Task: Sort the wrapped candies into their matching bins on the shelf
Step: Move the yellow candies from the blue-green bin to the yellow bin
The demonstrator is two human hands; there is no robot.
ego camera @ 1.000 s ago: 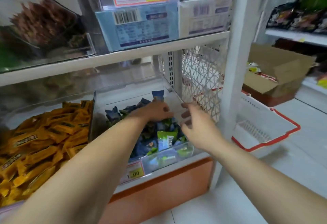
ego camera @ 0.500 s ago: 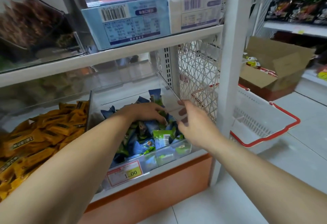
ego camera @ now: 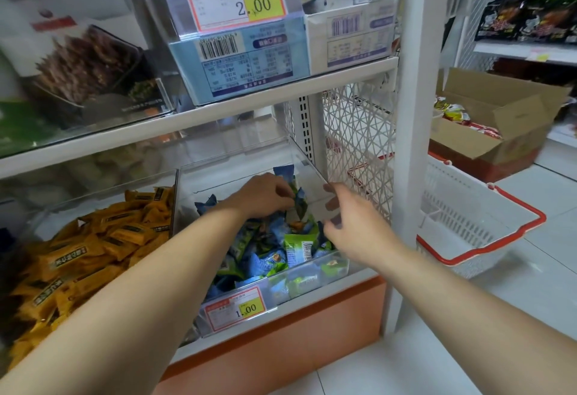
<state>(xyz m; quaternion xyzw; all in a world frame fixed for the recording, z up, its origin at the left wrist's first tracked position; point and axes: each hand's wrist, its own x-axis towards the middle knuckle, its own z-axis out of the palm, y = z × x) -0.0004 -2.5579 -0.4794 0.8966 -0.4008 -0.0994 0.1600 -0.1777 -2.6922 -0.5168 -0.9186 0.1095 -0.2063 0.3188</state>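
Observation:
A clear bin on the bottom shelf holds a pile of blue and green wrapped candies. My left hand reaches over the pile and pinches one blue-green candy by its wrapper, just above the others. My right hand hovers at the bin's right wall with its fingers spread and loosely bent, holding nothing. The bin to the left is full of yellow wrapped candies.
A white shelf post stands just right of my right hand. Beyond it a white basket with a red rim sits on the tiled floor, and an open cardboard box stands behind. Boxed goods fill the shelf above.
My left hand has closed on a candy and raised it slightly off the pile. My right hand stays at the bin's right wall, its fingers now spread more.

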